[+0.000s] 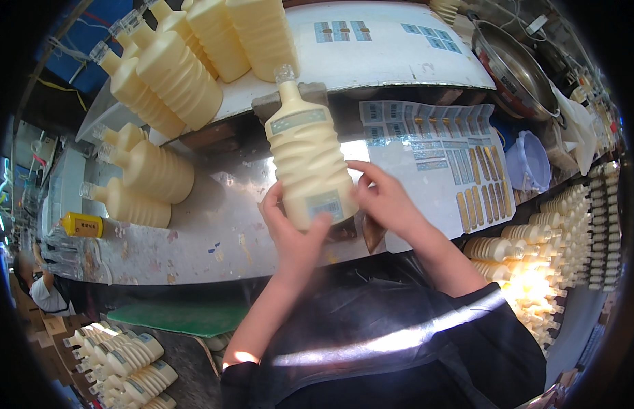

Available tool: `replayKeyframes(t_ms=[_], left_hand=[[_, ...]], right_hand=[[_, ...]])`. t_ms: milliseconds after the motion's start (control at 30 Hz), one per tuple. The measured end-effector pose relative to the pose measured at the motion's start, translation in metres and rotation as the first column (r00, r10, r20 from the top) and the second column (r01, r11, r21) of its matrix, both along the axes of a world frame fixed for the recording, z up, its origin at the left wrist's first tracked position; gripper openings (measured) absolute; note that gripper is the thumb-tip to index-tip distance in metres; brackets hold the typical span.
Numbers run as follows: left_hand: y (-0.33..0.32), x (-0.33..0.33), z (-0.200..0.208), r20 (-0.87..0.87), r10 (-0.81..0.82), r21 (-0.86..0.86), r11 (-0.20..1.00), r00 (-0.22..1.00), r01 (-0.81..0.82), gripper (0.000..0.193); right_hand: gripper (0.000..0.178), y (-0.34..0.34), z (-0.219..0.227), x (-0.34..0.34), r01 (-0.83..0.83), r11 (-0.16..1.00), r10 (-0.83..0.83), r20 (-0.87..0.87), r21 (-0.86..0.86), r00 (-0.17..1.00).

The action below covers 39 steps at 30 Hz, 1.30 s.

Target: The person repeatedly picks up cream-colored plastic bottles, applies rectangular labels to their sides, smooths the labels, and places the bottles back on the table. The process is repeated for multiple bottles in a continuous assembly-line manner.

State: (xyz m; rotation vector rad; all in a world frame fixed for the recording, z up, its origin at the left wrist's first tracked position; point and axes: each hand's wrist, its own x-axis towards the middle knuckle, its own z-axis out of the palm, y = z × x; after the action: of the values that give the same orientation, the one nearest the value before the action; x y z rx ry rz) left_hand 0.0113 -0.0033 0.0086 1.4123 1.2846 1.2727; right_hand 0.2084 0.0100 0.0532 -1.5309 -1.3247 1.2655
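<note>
A cream-coloured plastic bottle (306, 160) with wavy ridged sides and a clear neck leans away from me over the bench, against a grey block (261, 108). It carries a pale blue label (323, 204) near its base and a blue-grey band (298, 121) at its shoulder. My left hand (293, 232) is closed round its lower left side, the thumb by the lower label. Against the lower right side, my right hand (388, 201) grips with thumb and index finger, the other fingers curled. A brown pointed piece (373, 235) lies below my right hand.
Label sheets (426, 119) and rows of gold strips (487, 184) lie on the right. Beyond them are a blue-violet bucket (528, 163) and a large metal pan (514, 65). More bottles (173, 71) stand far left; others lie (156, 170) beside a yellow container (83, 225).
</note>
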Motion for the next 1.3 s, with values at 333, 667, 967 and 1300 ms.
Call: replayKeyframes(t_ms=[333, 667, 967, 1300], left_hand=[[-0.003, 0.002, 0.007, -0.281, 0.055, 0.08, 0.996, 0.958, -0.034, 0.087], [0.005, -0.008, 0.012, 0.429, 0.029, -0.135, 0.99, 0.903, 0.032, 0.054], [0.014, 0.001, -0.012, -0.134, 0.103, 0.123, 0.989, 0.986, -0.087, 0.058], [0.01, 0.0, -0.006, -0.048, 0.077, 0.021, 0.997, 0.996, -0.076, 0.057]], right_hand=[[0.026, -0.003, 0.042, -0.023, -0.247, 0.782, -0.03, 0.429, 0.573, 0.903], [0.02, -0.027, 0.031, -0.034, -0.215, 0.73, -0.057, 0.371, 0.649, 0.927], [0.031, -0.024, 0.008, -0.013, 0.187, 0.899, -0.306, 0.264, 0.396, 0.914], [0.028, -0.013, 0.0, -0.008, -0.035, 0.708, -0.298, 0.343, 0.706, 0.891]])
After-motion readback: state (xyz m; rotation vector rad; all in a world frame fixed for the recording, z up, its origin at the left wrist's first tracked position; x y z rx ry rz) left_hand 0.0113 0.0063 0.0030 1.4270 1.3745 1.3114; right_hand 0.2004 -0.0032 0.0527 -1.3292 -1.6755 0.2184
